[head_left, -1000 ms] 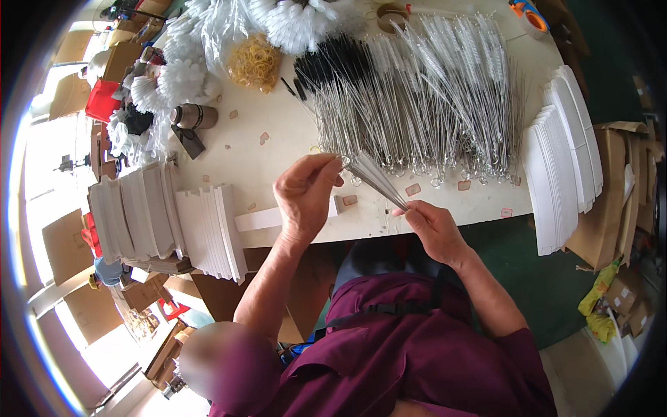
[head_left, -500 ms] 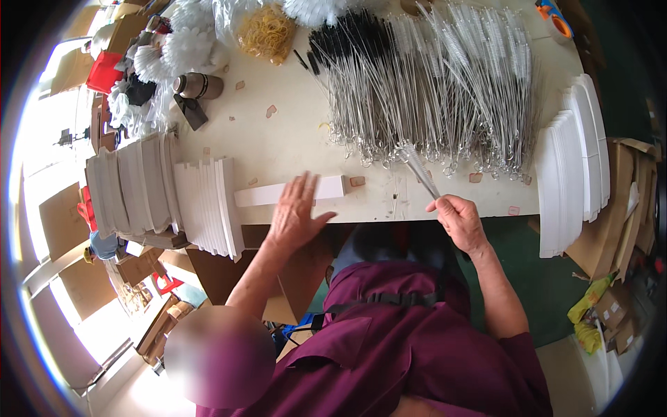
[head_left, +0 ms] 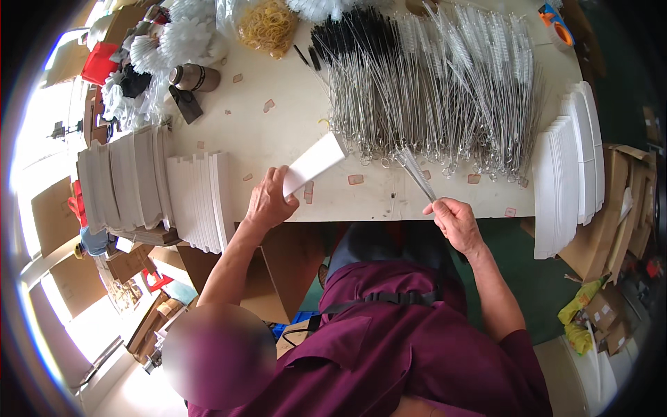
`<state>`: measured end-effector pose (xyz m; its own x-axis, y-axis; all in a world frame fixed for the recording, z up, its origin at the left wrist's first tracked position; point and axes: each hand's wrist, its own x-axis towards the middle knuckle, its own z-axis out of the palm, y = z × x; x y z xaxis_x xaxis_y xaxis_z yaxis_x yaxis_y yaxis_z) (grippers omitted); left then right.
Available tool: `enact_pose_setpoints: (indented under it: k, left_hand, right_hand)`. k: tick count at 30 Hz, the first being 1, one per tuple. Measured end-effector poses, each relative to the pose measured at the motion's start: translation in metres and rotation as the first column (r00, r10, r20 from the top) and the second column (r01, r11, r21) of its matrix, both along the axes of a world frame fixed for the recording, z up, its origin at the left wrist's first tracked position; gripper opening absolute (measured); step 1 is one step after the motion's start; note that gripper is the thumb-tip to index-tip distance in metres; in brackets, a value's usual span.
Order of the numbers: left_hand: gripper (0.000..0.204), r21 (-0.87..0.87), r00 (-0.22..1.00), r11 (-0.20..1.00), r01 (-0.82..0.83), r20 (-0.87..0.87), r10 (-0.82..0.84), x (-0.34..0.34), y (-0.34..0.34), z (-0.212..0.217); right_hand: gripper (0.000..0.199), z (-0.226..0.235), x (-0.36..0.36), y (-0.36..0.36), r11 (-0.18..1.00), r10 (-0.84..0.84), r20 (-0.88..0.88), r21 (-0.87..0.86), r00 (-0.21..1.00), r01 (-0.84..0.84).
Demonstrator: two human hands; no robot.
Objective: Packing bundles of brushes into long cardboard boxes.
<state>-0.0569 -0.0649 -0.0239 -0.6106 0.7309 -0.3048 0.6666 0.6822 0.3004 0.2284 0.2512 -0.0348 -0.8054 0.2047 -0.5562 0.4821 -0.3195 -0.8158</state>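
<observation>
- Slim white carton swings from lying along the near edge, earlier frame, to a slant, far end at about two o'clock.
- Left hand?
- Fingers bent, nearly closed, gripping the carton's near end. Whether it's fully off the table, can't tell.
- Right hand?
- Unmoved-ish. Thumb and fingers pinched together on a bundle of slim metal rods, aimed at eleven o'clock.
- Past that?
- Wire-handled tube brushes, heaped at twelve o'clock from the right hand.
</observation>
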Motion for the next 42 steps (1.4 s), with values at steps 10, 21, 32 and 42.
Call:
enact_pose_setpoints:
  k: [10, 21, 32, 42]
  left_hand:
    - [0.06, 0.264, 0.262, 0.292, -0.92, 0.964, -0.046, -0.02, 0.081, 0.042]
    - [0.057, 0.29, 0.288, 0.13, -0.948, 0.957, -0.037, -0.016, 0.131, 0.037]
    - [0.054, 0.236, 0.227, 0.096, -0.967, 0.969, -0.096, 0.021, 0.148, 0.042]
    - [0.046, 0.093, 0.078, 0.128, -0.987, 0.99, -0.115, 0.079, 0.16, 0.021]
  right_hand:
    - [0.035, 0.041, -0.012, -0.012, 0.987, 0.078, -0.001, -0.138, 0.997, -0.078]
    - [0.032, 0.056, -0.004, -0.022, 0.967, 0.198, -0.012, -0.16, 0.98, -0.197]
    - [0.03, 0.046, -0.008, -0.017, 0.976, 0.218, 0.083, 0.003, 0.972, -0.219]
    - [0.05, 0.031, -0.049, -0.024, 0.987, 0.13, -0.063, 0.099, 0.99, -0.123]
